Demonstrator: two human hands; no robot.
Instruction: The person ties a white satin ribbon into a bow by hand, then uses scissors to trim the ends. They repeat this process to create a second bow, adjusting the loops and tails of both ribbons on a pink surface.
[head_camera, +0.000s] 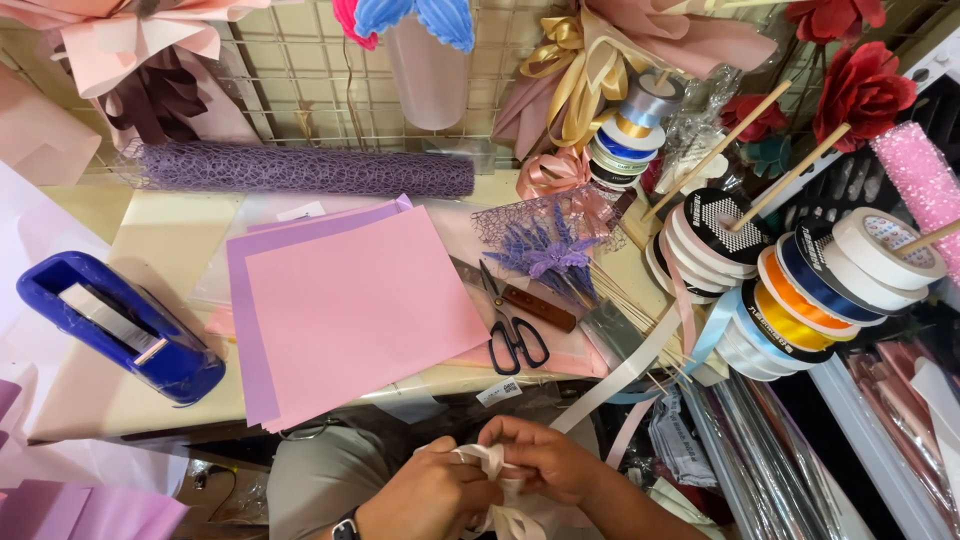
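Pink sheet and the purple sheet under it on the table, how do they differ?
The pink sheet lies on top, fully in view; the purple sheet lies beneath, showing only along its left and top edges. The pink sheet is a warm rose; the purple sheet is pale lilac. Both lie flat, tilted alike, on the table, apart from the scissors.
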